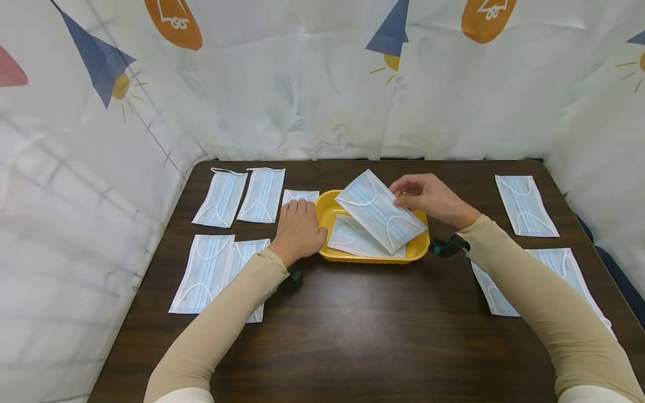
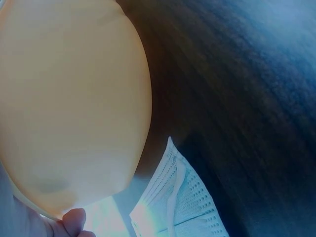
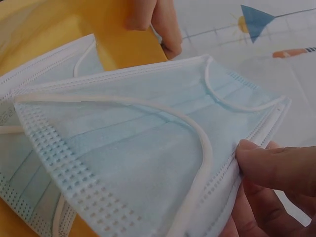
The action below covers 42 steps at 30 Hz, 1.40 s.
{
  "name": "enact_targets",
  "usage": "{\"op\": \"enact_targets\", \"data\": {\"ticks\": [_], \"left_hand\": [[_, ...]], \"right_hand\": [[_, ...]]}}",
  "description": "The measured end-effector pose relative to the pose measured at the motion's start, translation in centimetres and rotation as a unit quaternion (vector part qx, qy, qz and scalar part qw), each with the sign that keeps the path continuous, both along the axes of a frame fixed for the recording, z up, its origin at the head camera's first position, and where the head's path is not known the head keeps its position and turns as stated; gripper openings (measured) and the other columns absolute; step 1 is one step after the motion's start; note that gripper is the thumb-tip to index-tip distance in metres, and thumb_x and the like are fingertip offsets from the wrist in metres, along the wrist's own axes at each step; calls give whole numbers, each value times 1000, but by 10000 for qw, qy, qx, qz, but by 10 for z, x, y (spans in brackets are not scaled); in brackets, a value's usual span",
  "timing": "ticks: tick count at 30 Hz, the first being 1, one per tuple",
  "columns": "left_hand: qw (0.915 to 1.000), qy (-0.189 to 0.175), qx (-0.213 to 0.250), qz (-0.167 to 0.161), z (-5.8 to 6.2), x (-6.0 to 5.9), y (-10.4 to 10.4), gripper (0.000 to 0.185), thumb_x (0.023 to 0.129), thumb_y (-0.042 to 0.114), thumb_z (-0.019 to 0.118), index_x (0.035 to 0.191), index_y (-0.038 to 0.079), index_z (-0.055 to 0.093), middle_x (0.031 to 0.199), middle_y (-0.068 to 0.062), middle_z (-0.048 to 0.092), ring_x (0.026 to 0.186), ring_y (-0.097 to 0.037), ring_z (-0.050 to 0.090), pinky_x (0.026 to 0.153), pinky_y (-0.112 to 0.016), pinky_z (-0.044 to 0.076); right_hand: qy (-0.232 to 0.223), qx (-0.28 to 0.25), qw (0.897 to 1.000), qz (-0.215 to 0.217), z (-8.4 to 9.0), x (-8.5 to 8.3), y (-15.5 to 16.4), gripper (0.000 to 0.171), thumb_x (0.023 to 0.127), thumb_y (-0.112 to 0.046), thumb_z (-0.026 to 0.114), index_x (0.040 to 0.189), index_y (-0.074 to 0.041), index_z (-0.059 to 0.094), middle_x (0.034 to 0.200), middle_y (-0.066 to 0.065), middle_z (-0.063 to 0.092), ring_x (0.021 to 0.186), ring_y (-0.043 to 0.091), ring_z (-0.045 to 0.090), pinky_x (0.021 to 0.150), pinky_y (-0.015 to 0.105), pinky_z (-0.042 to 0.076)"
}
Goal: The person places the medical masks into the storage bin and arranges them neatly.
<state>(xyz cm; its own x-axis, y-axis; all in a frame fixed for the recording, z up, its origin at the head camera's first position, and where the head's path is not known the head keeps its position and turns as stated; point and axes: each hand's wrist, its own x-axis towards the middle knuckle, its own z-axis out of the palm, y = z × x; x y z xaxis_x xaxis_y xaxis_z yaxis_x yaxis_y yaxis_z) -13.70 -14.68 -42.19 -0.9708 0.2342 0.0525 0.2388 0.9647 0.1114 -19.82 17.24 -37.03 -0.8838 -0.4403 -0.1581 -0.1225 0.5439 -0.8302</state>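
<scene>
Blue pleated face masks with white ear loops lie around a yellow tray (image 1: pixel 375 259). My right hand (image 1: pixel 430 196) pinches one face mask (image 1: pixel 375 207) by its edge, thumb on top, tilted above the tray. In the right wrist view, the thumb (image 3: pixel 276 165) presses on the white border of this mask (image 3: pixel 128 133). Below it, another mask (image 1: pixel 347 235) lies in the tray. At the tray's left end my left hand (image 1: pixel 299 232) grips the rim, with the thumb at the edge and fingertips bent down out of sight. A mask (image 1: pixel 300 195) shows partly beyond those fingers.
On the left of the dark wooden table (image 1: pixel 373 336) lie several masks, including one at the back (image 1: pixel 221 198) and one nearer (image 1: pixel 201 274). More masks lie on the right, one at the back (image 1: pixel 526 204) and others (image 1: pixel 559 266) partly under my forearm. A white printed curtain (image 1: pixel 302 101) surrounds the table.
</scene>
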Motion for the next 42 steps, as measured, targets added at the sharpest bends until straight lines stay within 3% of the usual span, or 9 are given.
{"op": "enact_targets", "data": {"ticks": [7, 14, 21, 29, 42], "left_hand": [[10000, 85, 0, -30, 0, 0, 0, 33, 93, 30, 49, 103, -1, 54, 99, -17, 54, 103, -36, 48, 98, -51, 39], [10000, 73, 15, -61, -1, 0, -1, 33, 93, 30, 49, 102, -1, 54, 98, -17, 53, 103, -36, 48, 97, -50, 38], [9999, 81, -19, -74, -1, 0, -2, 32, 93, 30, 49, 102, -1, 54, 97, -16, 52, 101, -35, 48, 96, -49, 38], [10000, 2, -1, -36, -1, -1, -1, 36, 94, 33, 49, 104, -1, 54, 99, -17, 53, 103, -36, 48, 98, -50, 38], [10000, 54, -10, -76, -1, -1, -1, 31, 93, 30, 49, 101, 1, 52, 97, -15, 50, 101, -35, 46, 96, -48, 36]], "right_hand": [[-38, 111, 9998, 182, -6, -4, -7, 24, 95, -16, 73, 119, -13, 72, 120, 10, 68, 103, 27, 65, 89, 30, 55], [-12, 342, 9986, 395, -9, -5, -14, 23, 96, -14, 71, 119, -14, 72, 121, 10, 68, 113, 28, 61, 99, 42, 54], [-55, 456, 9969, 632, -10, -8, -22, 22, 97, -14, 71, 119, -14, 72, 119, 9, 70, 109, 27, 62, 93, 38, 55], [76, 432, 9931, 1084, -15, -15, -30, 22, 97, -14, 70, 119, -11, 73, 123, 12, 71, 111, 26, 64, 104, 48, 53], [-131, 698, 9895, 1261, -20, -19, -42, 20, 95, -10, 72, 114, -13, 76, 112, 9, 72, 104, 24, 62, 100, 42, 53]]}}
